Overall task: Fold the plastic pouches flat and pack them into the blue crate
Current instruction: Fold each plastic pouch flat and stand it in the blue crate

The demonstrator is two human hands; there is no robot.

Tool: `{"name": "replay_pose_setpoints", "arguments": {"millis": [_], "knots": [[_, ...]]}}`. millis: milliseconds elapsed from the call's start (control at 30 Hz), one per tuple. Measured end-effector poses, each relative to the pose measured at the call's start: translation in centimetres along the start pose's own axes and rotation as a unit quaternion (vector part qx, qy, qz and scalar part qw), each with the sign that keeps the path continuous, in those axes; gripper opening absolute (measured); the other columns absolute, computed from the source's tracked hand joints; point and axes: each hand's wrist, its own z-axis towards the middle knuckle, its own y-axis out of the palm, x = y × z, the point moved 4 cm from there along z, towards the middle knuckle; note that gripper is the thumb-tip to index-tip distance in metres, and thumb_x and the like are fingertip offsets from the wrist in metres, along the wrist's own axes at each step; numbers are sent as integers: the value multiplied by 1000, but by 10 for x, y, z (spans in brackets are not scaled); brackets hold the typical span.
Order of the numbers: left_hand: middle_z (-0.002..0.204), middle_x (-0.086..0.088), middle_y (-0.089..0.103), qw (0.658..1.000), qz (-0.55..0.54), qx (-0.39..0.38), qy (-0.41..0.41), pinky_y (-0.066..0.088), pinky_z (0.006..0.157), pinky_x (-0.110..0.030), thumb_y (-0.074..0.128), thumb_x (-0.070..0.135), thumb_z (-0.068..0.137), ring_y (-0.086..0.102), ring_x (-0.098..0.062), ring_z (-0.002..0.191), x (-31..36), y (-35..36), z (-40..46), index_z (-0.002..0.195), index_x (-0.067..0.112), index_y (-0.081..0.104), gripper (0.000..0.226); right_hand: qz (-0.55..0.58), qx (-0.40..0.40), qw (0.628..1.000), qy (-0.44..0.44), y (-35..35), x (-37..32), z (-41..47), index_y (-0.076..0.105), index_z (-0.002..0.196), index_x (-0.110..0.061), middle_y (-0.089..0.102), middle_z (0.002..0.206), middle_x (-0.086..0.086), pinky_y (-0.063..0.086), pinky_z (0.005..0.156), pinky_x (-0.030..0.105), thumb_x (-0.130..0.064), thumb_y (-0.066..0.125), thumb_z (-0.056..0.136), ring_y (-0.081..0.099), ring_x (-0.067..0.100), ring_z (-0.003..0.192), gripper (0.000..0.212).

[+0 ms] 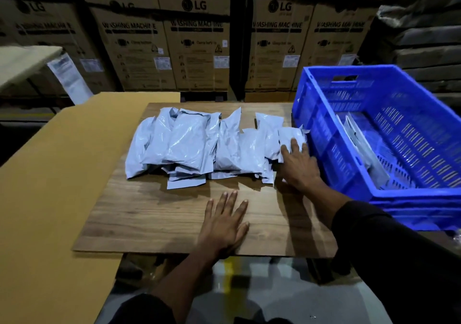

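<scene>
A heap of several pale grey plastic pouches (197,146) lies across the far half of a wooden board (154,213). My right hand (298,165) lies with straight fingers on the rightmost pouch (290,136), close to the crate wall. My left hand (224,221) rests flat, fingers spread, on the bare board in front of the heap. The blue crate (409,198) stands at the right of the board. Inside it, a few folded pouches (361,144) lean against its left wall.
A tan cardboard sheet (50,186) lies under and to the left of the board. Stacked brown washing-machine cartons (197,36) form a wall behind the table. The board's near edge overhangs the floor.
</scene>
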Motion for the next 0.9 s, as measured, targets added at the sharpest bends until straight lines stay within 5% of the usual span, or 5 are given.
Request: {"name": "replay_pose_setpoints", "arguments": {"millis": [100, 233, 367, 567, 900], "knots": [[171, -6, 11, 1000, -11, -6, -8, 10, 122, -57, 16, 60, 97, 11, -28, 157, -1, -4, 0, 160, 25, 27, 73, 52, 33, 998, 2, -17, -2, -11, 21, 155, -23, 11, 165, 12, 43, 102, 59, -29, 47, 100, 14, 43, 149, 61], [164, -17, 29, 995, -60, 68, -30, 39, 113, -56, 37, 53, 97, 36, -34, 148, -8, -8, -4, 153, 8, 36, 72, 153, 149, 976, 34, -35, -17, -59, 34, 153, -27, 27, 161, 16, 47, 100, 56, -19, 51, 95, 31, 43, 143, 60], [167, -20, 16, 975, -85, 197, -61, 28, 118, -55, 46, 53, 97, 21, -35, 154, -15, -29, -17, 160, 7, 16, 84, 134, 262, 945, -143, -19, -53, -131, 43, 150, -25, 43, 152, 21, 45, 101, 54, -23, 47, 86, 44, 43, 136, 64], [162, -23, 31, 957, 33, 287, 0, 28, 115, -65, 57, 62, 93, 28, -40, 151, -36, -34, -44, 157, 6, 32, 89, -36, 156, 917, -367, 42, -77, -158, 45, 145, -35, 43, 155, 9, 30, 106, 69, -27, 67, 78, 37, 30, 144, 71], [151, -12, 50, 978, 54, 195, 45, 27, 114, -65, 45, 53, 98, 46, -35, 139, -39, -22, -57, 143, 16, 56, 59, 74, -23, 931, -358, 32, -52, -154, 44, 148, -35, 6, 168, -7, -3, 119, 51, -41, 36, 87, -10, 20, 154, 61]]}}
